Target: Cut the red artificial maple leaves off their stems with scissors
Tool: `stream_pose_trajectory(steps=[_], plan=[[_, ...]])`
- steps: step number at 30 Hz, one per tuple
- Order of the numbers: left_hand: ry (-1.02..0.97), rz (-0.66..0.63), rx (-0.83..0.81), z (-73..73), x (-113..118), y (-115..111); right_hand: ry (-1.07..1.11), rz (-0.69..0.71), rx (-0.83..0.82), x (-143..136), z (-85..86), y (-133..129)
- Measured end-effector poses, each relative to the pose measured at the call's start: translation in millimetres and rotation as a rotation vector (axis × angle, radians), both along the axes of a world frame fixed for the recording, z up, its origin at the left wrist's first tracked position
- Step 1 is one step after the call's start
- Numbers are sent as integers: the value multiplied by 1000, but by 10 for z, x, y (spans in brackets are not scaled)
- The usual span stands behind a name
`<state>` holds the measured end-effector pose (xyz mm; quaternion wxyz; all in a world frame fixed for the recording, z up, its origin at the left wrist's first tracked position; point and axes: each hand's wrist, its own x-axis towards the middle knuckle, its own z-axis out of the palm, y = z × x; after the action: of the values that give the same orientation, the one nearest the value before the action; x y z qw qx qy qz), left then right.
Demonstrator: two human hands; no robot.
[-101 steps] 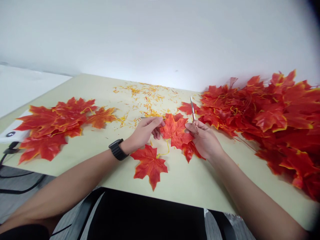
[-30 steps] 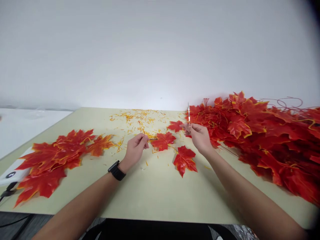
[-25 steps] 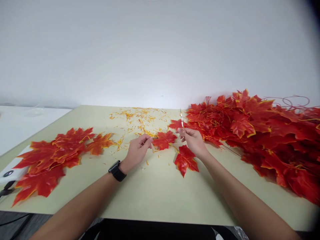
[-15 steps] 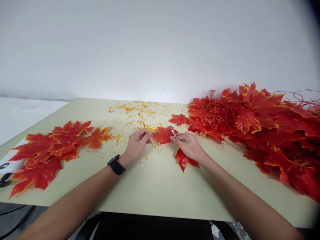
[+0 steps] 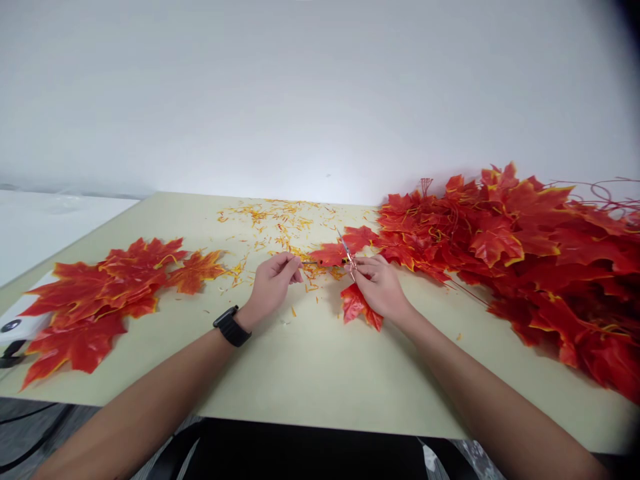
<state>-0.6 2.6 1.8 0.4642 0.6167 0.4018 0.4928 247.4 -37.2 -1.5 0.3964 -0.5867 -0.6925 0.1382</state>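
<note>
Near the middle of the table, my left hand [image 5: 275,275] is closed in a pinch. A thin dark piece shows between its fingertips and a red artificial maple leaf [image 5: 329,255]; I cannot tell what it is. My right hand [image 5: 376,283] grips small scissors [image 5: 349,253], with copper-coloured handles and silver blades pointing up and away. Their finger loops are partly hidden by the fingers. Just below that hand is another red leaf [image 5: 359,307], its upper part covered by the hand.
A big heap of red leaves with stems [image 5: 520,247] fills the right side. Several trimmed-looking leaves [image 5: 110,290] lie in a pile at left, partly over a white device [image 5: 15,327]. Yellow-orange clippings [image 5: 270,217] are scattered across the table [image 5: 300,373] by the wall.
The leaf between my hands now appears flatter, seen more edge-on. The leaf below my right hand has shifted slightly left and up. Both hands stay in nearly the same place.
</note>
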Motion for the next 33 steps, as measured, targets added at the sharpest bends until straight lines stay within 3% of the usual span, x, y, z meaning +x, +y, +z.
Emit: stream_pose_trajectory(steps=[3,6,12,14,17,21,27,33], plan=[[24,4,45,4,-11,5,-121,-63,163,-31,94,-83],[119,41,180,6,-12,-15,-204,-40,287,-70,152,-158],[459,74,740,-4,10,-144,-340,-15,439,-142,188,-240],[598,61,842,-24,21,-172,-347,-10,468,-161,194,-255],[773,53,820,-74,25,-155,-346,-23,485,-172,195,-263],[833,107,629,-123,-10,-62,-327,-51,485,-146,186,-241],[755,183,503,-95,-40,-21,-252,-73,488,-107,174,-206],[576,127,432,-56,-2,-85,-128,-4,446,-132,185,-230]])
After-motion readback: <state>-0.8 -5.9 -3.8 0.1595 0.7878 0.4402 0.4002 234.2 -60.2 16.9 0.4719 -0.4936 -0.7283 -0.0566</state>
